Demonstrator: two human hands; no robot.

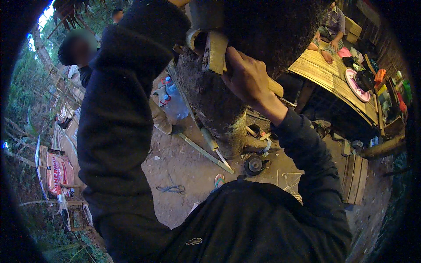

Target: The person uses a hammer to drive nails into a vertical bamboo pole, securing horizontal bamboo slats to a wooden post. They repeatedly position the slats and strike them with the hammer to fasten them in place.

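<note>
My right hand (246, 75) is raised in front of a thick, dark, rough trunk-like column (208, 90). Its fingers are closed on a pale, flat-sided bamboo piece (215, 53). Just above that piece, a wider bamboo tube (206, 17) shows its open end. A light rounded pole end (275, 87) sticks out beyond my right wrist; whether it joins the held piece is hidden. My left arm reaches up past the tube, and only a sliver of my left hand (179, 2) shows at the top edge, its fingers out of view.
A long wooden-handled tool (209, 139) with a pale blade leans low against the column. Plastic bottles (173, 101), a dark round object (255, 165) and a thin cord (171, 189) lie below. One person sits on a bamboo platform (322, 72) at right; another person (81, 50) stands left.
</note>
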